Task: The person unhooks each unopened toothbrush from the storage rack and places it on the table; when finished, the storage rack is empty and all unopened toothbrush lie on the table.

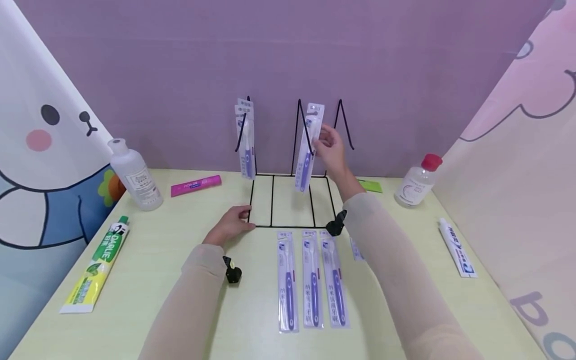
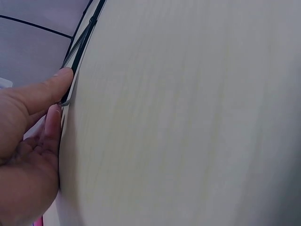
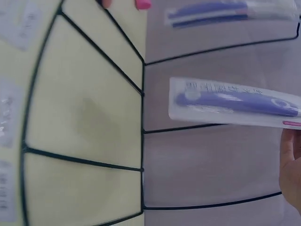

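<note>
My right hand [image 1: 330, 150] pinches the edge of a packaged toothbrush [image 1: 309, 147], which stands upright at the middle hook of a black wire rack [image 1: 272, 200]. The right wrist view shows the lower end of this toothbrush pack [image 3: 225, 103], with part of the right hand [image 3: 290, 174] at its edge. At the rack's front left corner, my left hand [image 1: 231, 225] grips the base wire. Thumb and finger of the left hand [image 2: 33, 127] close on that wire in the left wrist view. Packaged toothbrushes [image 1: 245, 142] hang on the left hook.
Several packaged toothbrushes [image 1: 311, 280] lie before the rack, one partly behind my right sleeve. To the left are a white bottle [image 1: 137, 175], a Darlie toothpaste tube [image 1: 99, 267] and a pink box [image 1: 196, 185]. A red-capped bottle [image 1: 416, 182] and a small tube [image 1: 457, 250] are right.
</note>
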`<state>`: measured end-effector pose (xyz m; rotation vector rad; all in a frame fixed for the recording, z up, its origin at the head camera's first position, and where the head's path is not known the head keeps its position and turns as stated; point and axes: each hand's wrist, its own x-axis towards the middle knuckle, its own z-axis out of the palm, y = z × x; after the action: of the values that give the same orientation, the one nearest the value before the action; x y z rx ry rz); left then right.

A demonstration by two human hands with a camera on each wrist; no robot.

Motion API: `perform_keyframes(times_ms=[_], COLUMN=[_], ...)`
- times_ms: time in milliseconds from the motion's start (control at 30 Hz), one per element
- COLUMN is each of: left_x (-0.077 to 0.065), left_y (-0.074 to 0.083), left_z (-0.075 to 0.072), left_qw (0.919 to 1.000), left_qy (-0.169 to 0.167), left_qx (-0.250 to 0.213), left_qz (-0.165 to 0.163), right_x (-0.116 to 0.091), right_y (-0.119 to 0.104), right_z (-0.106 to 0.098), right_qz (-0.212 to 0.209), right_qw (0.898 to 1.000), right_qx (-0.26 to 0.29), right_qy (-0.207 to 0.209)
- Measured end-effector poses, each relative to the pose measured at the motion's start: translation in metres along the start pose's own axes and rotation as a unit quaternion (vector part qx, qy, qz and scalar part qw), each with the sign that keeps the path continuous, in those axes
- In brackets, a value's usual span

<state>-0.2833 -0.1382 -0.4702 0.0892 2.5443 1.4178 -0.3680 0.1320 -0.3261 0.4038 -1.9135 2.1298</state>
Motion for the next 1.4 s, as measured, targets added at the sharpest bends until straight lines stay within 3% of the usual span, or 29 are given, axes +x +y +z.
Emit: perform_keyframes(times_ms=[200,300,467,600,800,867,1000,1233,1400], left_x=[0.000,0.000,0.002,0.003,0.003,0.003,0.003,0.003,0.002], left_y=[-0.004,-0.003,-0.002,-0.004,-0.004,-0.003,-0.002,-0.001,0.001], left_z=[-0.002,-0.003,-0.003,-0.002,-0.001,-0.001,-0.001,-0.002,-0.002], left_qw=[1.0000,0.9999,0.9999,0.9999,0.9999,0.9999,0.9999,0.9999,0.9998], left_qy=[-0.003,-0.005,-0.008,-0.007,-0.005,-0.002,-0.002,-0.006,-0.009], left_qx=[0.004,0.008,0.011,0.009,0.012,0.014,0.015,0.014,0.012], left_qz=[0.004,0.005,0.003,0.001,-0.001,-0.003,-0.005,-0.008,-0.012], right_x=[-0.036,-0.055,-0.089,-0.119,-0.162,-0.171,-0.180,-0.183,-0.185], right_y=[0.006,0.011,0.019,0.027,0.041,0.045,0.051,0.054,0.055], right_z=[-0.002,0.002,0.015,0.029,0.047,0.052,0.057,0.064,0.068], right_qz=[0.078,0.120,0.184,0.246,0.329,0.343,0.353,0.350,0.359], right_qw=[0.996,0.991,0.980,0.963,0.927,0.918,0.910,0.901,0.889], right_qx=[-0.024,-0.043,-0.030,-0.022,-0.040,-0.054,-0.079,-0.135,-0.180], right_qy=[-0.028,-0.037,-0.073,-0.108,-0.177,-0.190,-0.202,-0.217,-0.221])
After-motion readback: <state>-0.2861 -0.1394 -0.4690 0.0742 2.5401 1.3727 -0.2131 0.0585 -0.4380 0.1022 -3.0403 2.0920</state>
